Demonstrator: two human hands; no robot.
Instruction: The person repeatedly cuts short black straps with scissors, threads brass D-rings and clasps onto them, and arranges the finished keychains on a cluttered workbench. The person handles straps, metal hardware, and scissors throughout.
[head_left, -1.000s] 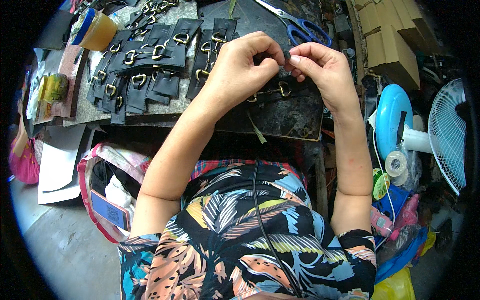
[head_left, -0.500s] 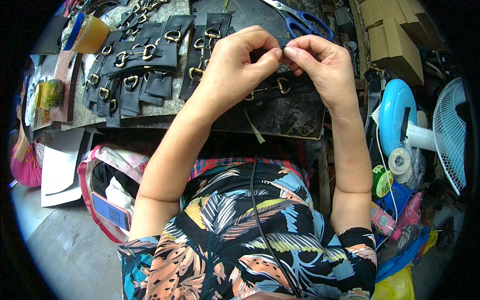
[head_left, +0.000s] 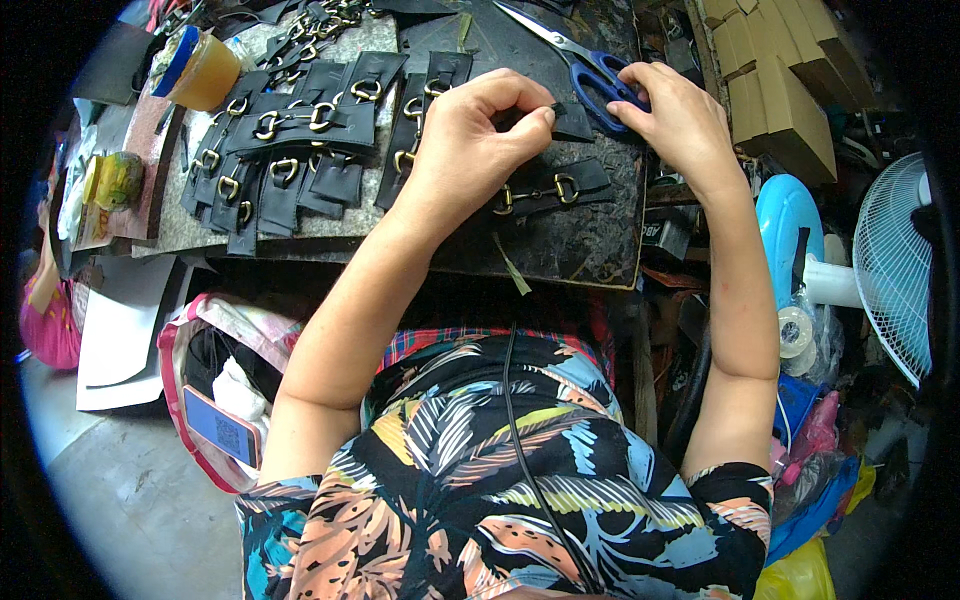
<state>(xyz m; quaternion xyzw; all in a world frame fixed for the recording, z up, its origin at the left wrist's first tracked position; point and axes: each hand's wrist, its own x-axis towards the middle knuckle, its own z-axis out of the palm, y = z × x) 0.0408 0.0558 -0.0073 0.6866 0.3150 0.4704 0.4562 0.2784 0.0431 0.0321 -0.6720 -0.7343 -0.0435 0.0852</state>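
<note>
My left hand [head_left: 478, 142] is closed in a pinch over the dark bench, with a short black leather strap [head_left: 573, 122] showing at its fingertips. Part of that strap is hidden behind the fingers. At the far right of the bench, my right hand [head_left: 682, 125] has thumb and fingers closed around the blue handles of the scissors [head_left: 580, 72], whose blades point away to the upper left. Below the left hand lies another black leather strap with a brass bit [head_left: 530, 196]. Left of that hand sits a pile of similar black straps [head_left: 300, 125] with brass rings.
An amber tub with a blue lid [head_left: 205, 70] and a yellowish jar [head_left: 118, 181] stand at the left. Cardboard boxes [head_left: 785, 110] and a white fan [head_left: 890, 265] are on the right. The bench's front edge [head_left: 560, 284] runs before my body.
My right hand has left the left hand's fingertips, moved right, and taken hold of the scissors' handles. The left hand keeps its pinch. The view has shifted slightly.
</note>
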